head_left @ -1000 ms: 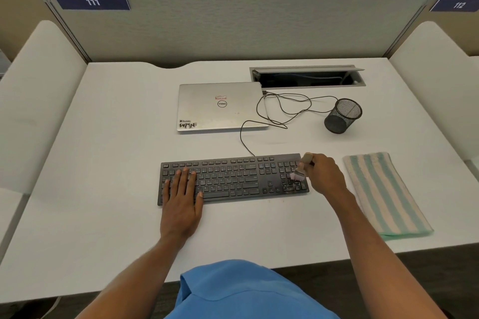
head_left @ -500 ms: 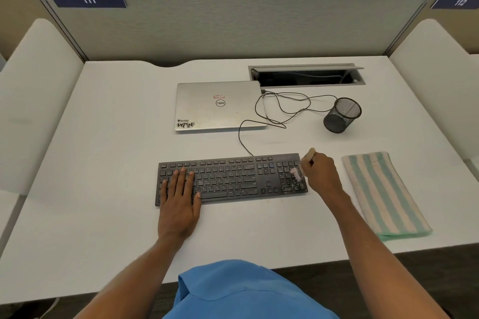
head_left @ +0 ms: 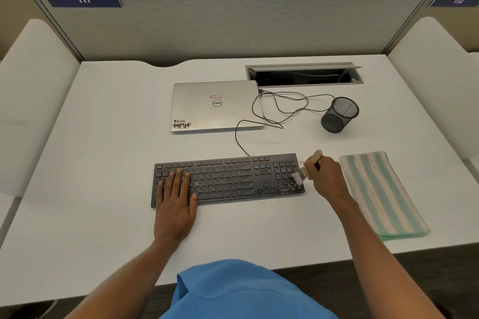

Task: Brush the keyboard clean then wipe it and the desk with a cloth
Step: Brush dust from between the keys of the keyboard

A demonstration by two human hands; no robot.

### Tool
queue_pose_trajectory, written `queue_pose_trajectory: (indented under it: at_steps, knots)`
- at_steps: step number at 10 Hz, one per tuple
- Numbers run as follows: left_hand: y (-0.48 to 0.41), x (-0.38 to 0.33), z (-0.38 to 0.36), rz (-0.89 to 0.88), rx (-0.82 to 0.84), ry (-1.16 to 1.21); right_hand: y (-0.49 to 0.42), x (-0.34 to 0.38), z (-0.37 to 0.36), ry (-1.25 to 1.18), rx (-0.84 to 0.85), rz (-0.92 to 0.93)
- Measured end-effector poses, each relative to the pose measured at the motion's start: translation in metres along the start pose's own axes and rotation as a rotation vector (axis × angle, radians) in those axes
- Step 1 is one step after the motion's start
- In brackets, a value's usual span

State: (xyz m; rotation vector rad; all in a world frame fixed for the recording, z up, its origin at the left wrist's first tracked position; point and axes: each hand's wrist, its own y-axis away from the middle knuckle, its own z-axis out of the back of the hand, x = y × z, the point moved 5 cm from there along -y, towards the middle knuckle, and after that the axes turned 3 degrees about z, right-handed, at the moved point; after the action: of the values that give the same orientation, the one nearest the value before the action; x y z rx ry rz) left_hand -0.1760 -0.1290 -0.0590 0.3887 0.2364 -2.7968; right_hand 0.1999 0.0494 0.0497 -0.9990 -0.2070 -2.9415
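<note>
The left hand (head_left: 176, 204) is laid flat on the left end of the keyboard (head_left: 228, 179), fingers spread, so the board is steadied on the desk (head_left: 103, 163). At the right end, over the number pad, the brush (head_left: 307, 167) is pinched in the curled fingers of the right hand (head_left: 325, 179), bristles down on the keys. Short, light strokes toward the right edge, 1 row at a time, are advised, so dust is driven off the board, not between keys. The cloth (head_left: 381, 194) lies folded just right of that hand
</note>
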Motion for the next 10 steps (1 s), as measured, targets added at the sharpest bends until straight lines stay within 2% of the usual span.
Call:
queue_pose_trajectory:
  at_steps: [1, 3, 6, 8, 10]
  knots:
    - [0.000, 0.000, 0.000, 0.000, 0.001, -0.003, 0.003, 0.004, 0.006, -0.064, -0.063, 0.019]
    - [-0.001, 0.000, 0.000, 0.007, 0.004, -0.010, 0.013, -0.012, -0.003, -0.031, -0.029, 0.001]
    - [-0.001, 0.000, 0.000, 0.006, 0.003, -0.011, 0.021, -0.016, -0.002, -0.139, -0.135, -0.023]
    - [0.000, 0.000, 0.000, 0.008, 0.005, -0.005, 0.030, -0.026, -0.002, -0.024, -0.074, -0.037]
    - [0.000, 0.000, 0.000, 0.007, 0.008, -0.007, 0.038, -0.021, 0.002, -0.136, -0.185, -0.042]
